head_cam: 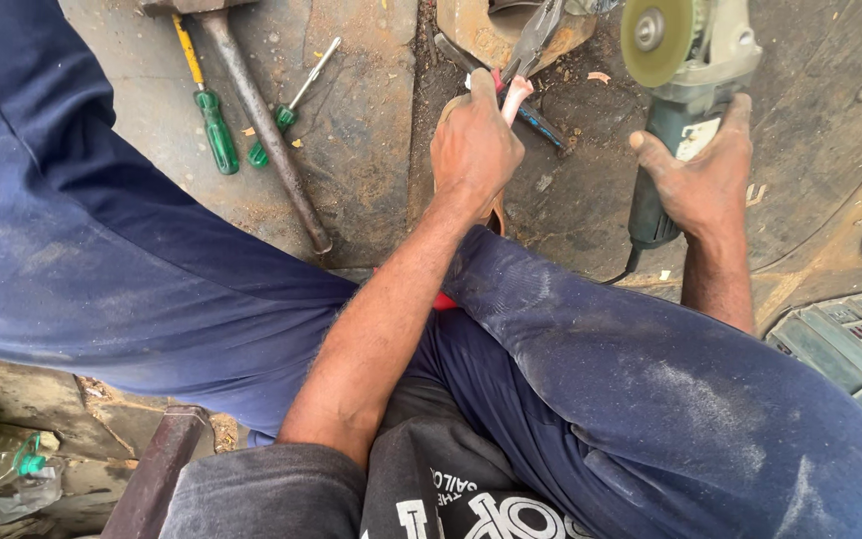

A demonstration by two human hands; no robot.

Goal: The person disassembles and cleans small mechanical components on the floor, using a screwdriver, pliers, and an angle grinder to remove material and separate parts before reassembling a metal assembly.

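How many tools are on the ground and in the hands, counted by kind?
Screwdrivers with green handles: 2
Hammer: 1
Pliers, in left hand: 1
Angle grinder, in right hand: 1
Total: 5

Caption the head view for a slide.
Seated person's left hand grips pliers while right hand holds an angle grinder over dusty ground.

Left hand (473, 150): grips red-handled pliers (526, 60) over a rusty metal piece (471, 35).
Right hand (705, 175): holds an angle grinder (685, 70), disc up.
Ground: two green screwdrivers (214, 120), a hammer (251, 110).
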